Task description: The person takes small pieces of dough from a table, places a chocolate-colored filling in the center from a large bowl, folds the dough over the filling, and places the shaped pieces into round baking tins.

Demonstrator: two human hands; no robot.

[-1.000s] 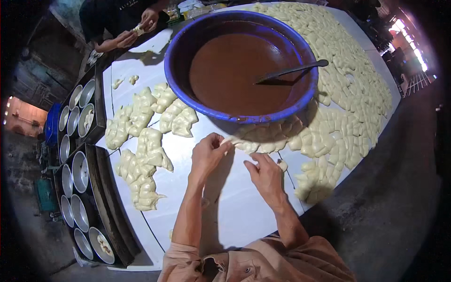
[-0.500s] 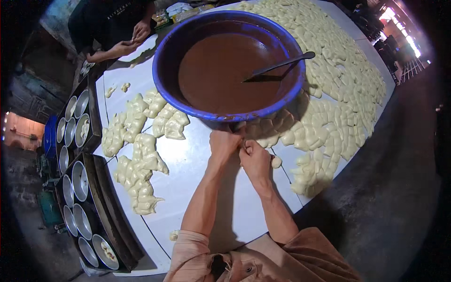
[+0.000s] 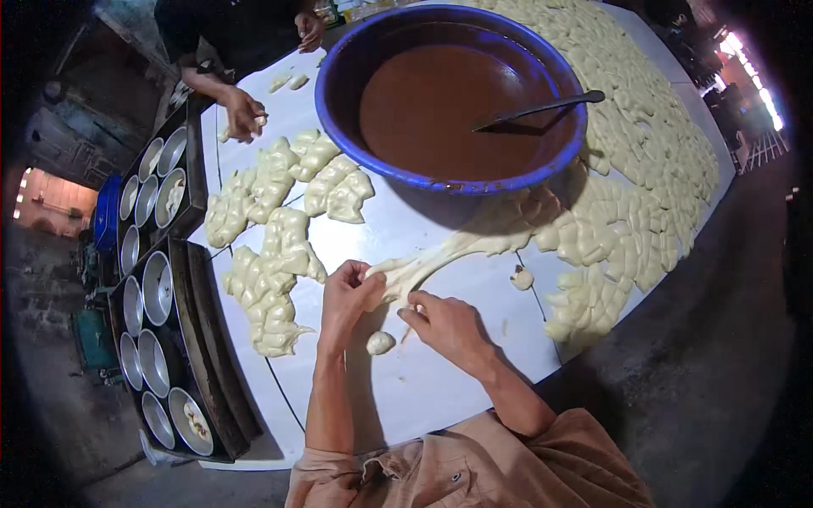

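2 hands [image 3: 349,296] [image 3: 445,322] pinch 1 dough strand [image 3: 440,258]; 1 dough ball [image 3: 380,343].

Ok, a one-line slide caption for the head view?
Both hands, left and right, stretch a dough strip beside a blue bowl of brown filling.

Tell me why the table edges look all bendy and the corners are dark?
Head view: a fisheye lens curves the white table toward the rim and blackens the corners; pink glare burns top right; the blue bowl shadows the dough strip that both hands stretch.
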